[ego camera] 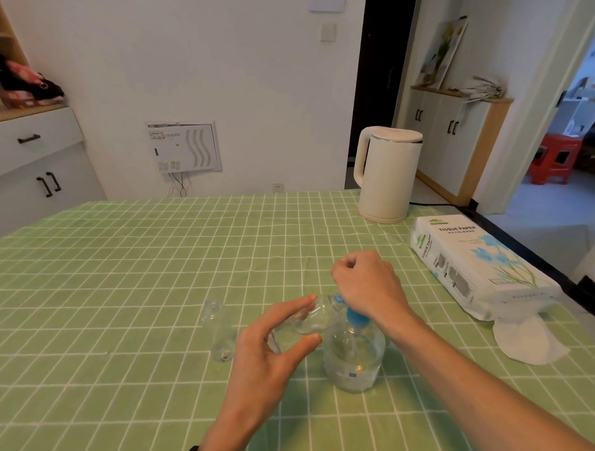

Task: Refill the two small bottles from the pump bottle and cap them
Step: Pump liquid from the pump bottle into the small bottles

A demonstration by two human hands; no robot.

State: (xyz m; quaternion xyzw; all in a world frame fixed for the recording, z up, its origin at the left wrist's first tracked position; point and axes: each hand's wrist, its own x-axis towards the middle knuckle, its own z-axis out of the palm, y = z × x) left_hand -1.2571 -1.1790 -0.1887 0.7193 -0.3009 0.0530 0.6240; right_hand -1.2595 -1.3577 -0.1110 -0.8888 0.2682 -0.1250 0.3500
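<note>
1. Left hand (270,347): grip part-open, with thumb and fingertips pinching a small bottle (314,317). The bottle is clear and held tilted on its side above the surface. Its mouth is turned right towards the pump spout, presumably to catch the liquid.
2. Right hand (365,283): grip closed, fingers curled down over the head of the pump bottle (354,358), apparently placed to press it. The spout is largely hidden under the hand.
3. Pump bottle: upright, near centre, partly filled, directly beneath the right hand.
4. Second small bottle (219,332): clear and upright, standing left of the left hand and apart from it, seemingly awaiting its turn. No caps discernible.
5. Surface (122,265): green check cloth with open room to the left and far side. The right side is crowded, with a tissue pack (476,266) by the right edge and a kettle (385,175) at the far edge.
</note>
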